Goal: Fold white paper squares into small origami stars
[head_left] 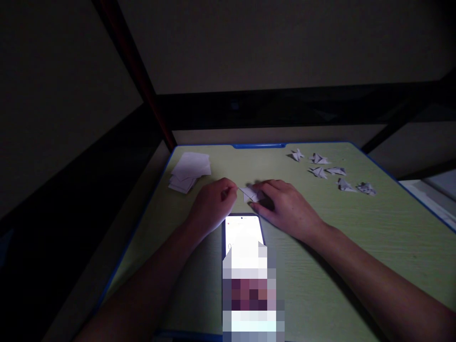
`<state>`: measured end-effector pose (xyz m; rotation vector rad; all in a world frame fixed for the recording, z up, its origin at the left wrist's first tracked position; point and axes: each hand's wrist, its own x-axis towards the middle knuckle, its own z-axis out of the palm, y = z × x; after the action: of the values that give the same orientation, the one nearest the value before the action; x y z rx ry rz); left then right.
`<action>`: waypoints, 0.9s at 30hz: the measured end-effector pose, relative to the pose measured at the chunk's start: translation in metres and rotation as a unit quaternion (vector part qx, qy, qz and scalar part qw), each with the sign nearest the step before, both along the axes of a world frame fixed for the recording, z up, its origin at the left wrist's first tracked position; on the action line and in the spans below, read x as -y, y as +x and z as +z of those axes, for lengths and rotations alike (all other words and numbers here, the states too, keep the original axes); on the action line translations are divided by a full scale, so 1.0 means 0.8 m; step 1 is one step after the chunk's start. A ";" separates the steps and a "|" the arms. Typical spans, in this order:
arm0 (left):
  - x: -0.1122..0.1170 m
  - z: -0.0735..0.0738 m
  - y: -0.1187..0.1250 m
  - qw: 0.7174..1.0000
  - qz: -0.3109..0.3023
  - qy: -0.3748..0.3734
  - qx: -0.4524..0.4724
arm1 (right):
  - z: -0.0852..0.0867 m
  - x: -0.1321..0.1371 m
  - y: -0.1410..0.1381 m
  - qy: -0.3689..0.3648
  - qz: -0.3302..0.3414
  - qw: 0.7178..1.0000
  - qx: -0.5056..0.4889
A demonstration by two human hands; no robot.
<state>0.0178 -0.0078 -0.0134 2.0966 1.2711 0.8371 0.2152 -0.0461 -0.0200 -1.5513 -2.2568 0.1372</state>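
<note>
Dim rm, plain wall [285, 52] w/ a dark band [302, 107] low across it, behind a lt green wood-grain table [356, 228] edged in blue. Small folded paper [251, 194] is mid-table, btwn the two hands, just beyond the top end of a phone [242, 222]. L hand [215, 199] has a narrow pinch, thumb + fingertips tight on the paper's pointed L end. R hand [290, 204] holds the other side, fingers over the far edge & thumb at the near edge; can't tell how hard it presses. Phone lies lengthwise twd the person, screen lit v bright, lower part pixelated. Far L: loose pile of white sheets [192, 165], overlapping & uneven. Far R: 6 folded paper pieces [318, 172], pointy, scattered near each other, well apart from the hands
</note>
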 end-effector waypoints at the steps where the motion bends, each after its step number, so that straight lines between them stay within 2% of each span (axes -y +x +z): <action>1: 0.000 -0.001 0.000 1.000 -0.001 -0.002 0.001 | -0.001 0.000 0.000 0.000 -0.001 1.000 0.005; 10: 0.000 -0.003 -0.001 1.000 -0.005 -0.002 0.003 | 0.011 0.003 -0.004 0.037 -0.034 0.998 -0.029; 19: -0.001 -0.006 -0.001 1.000 -0.004 -0.002 -0.004 | -0.001 0.001 -0.007 0.020 -0.046 0.998 0.024; 27: 0.000 -0.003 -0.002 1.000 -0.007 -0.017 -0.001 | 0.004 0.002 -0.007 0.036 -0.051 0.998 -0.021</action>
<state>0.0166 -0.0080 -0.0155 2.0787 1.2612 0.8013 0.2095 -0.0480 -0.0168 -1.6055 -2.1221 0.0598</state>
